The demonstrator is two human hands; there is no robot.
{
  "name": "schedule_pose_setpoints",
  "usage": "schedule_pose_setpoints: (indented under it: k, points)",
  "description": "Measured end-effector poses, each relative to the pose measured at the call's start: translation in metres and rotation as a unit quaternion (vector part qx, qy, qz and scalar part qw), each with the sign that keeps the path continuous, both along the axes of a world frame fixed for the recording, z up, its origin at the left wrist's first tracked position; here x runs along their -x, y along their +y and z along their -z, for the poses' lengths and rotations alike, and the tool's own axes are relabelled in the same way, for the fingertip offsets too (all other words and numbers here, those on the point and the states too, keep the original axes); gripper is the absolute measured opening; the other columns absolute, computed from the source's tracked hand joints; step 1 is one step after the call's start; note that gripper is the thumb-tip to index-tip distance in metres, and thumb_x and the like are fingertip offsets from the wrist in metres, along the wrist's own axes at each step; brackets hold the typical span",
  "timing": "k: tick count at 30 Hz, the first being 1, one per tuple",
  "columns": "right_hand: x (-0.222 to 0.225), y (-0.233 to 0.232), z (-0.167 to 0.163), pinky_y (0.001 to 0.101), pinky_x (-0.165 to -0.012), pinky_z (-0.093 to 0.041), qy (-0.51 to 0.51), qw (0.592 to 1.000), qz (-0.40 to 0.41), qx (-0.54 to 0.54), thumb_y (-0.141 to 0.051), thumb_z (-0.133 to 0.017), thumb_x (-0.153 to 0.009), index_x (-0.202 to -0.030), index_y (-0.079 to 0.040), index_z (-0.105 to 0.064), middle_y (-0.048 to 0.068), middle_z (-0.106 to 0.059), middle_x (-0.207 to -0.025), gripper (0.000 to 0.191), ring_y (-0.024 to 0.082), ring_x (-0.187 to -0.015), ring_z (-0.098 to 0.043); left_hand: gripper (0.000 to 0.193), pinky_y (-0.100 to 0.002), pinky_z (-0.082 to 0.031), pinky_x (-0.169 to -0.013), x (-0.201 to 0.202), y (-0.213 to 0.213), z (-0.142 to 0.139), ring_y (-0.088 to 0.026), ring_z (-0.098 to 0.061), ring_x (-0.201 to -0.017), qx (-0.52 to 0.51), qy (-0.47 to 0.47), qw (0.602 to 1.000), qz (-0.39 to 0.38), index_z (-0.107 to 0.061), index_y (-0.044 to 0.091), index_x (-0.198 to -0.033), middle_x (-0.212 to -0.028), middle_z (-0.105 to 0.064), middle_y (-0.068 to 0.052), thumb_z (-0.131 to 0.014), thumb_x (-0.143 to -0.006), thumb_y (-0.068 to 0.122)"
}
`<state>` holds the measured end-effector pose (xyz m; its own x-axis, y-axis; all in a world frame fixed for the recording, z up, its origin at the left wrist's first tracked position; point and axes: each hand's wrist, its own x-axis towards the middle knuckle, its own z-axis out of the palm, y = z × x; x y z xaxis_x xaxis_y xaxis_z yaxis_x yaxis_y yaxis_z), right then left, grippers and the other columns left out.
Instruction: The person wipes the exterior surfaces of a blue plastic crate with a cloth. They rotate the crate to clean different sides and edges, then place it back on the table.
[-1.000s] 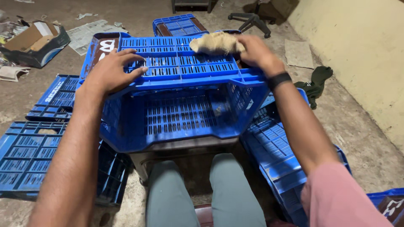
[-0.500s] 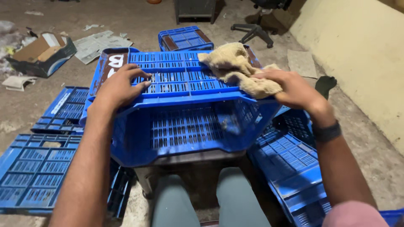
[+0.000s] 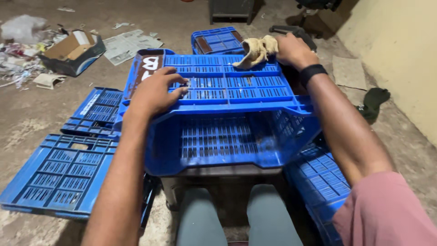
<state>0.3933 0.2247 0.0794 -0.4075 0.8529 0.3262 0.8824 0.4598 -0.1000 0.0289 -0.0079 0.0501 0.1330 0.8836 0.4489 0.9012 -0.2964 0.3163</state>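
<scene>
- Head view, only one: we sit with a blue slatted plastic crate [image 3: 227, 114] tipped on its side across our knees, open mouth facing us.
- Left hand [image 3: 152, 93] lies flat on the crate's upturned side wall, fingers [image 3: 175, 86] spread and loose, pressing down, grasping nothing; it steadies the crate.
- Right hand [image 3: 293, 50] sits at the far right corner of that same wall, fingers clenched around a tan rag [image 3: 256, 49]; the rag bunches just left of the fingers and touches the slats.
- Black wristband [image 3: 312, 73] just behind the right hand.
- Step in hand, as we judge it: wiping the crate's outer wall with the rag, now at the far edge.
- Next move likely calls for dragging the rag back across the slats toward the left fingers, left palm keeping its hold so the crate does not rock.
- Left of and below the left hand: flat blue crate panels [image 3: 63, 175] on the floor.
- Beyond the right fingers: another blue crate [image 3: 218, 41].
- Far left: open cardboard box [image 3: 73, 50], newspaper [image 3: 127, 43], scattered litter.
- Right: pale wall [image 3: 400, 50], dark cloth [image 3: 373, 100] on the floor.
</scene>
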Motion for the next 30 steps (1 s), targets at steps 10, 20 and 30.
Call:
schedule_pose_setpoints:
  k: [10, 20, 30]
  points:
    - [0.229, -0.079, 0.008, 0.0512, -0.082, -0.053, 0.097, 0.947, -0.295, -0.082, -0.033, -0.082, -0.080, -0.112, -0.005, -0.070, 0.023, -0.072, -0.099, 0.044, 0.043, -0.096, -0.067, 0.063, -0.053, -0.037, -0.111, -0.007, 0.005, 0.007, -0.050, -0.046, -0.135, -0.152, -0.034, 0.983, -0.100, -0.044, -0.008, -0.146, -0.146, -0.050, -0.033, -0.058, -0.108, 0.040]
    - [0.155, -0.155, 0.020, 0.0489, -0.087, -0.052, 0.025, 0.907, -0.418, -0.049, 0.005, -0.062, -0.080, -0.126, -0.012, -0.069, 0.018, -0.070, -0.113, 0.050, 0.043, -0.105, -0.065, 0.056, -0.051, -0.041, -0.105, -0.005, -0.005, -0.004, -0.046, -0.051, -0.129, -0.085, -0.153, 0.973, -0.151, -0.054, 0.001, -0.139, -0.142, -0.055, -0.025, -0.033, -0.110, 0.045]
    - [-0.043, -0.214, 0.018, 0.0514, -0.118, -0.036, 0.167, 0.962, -0.191, -0.100, 0.010, -0.060, -0.075, -0.138, -0.019, -0.065, 0.009, -0.064, -0.144, 0.069, 0.031, -0.138, -0.057, 0.063, -0.050, -0.040, -0.108, -0.004, -0.006, 0.003, -0.046, -0.050, -0.132, -0.120, -0.146, 0.975, -0.121, -0.053, -0.005, -0.140, -0.142, -0.055, -0.028, -0.030, -0.114, 0.048]
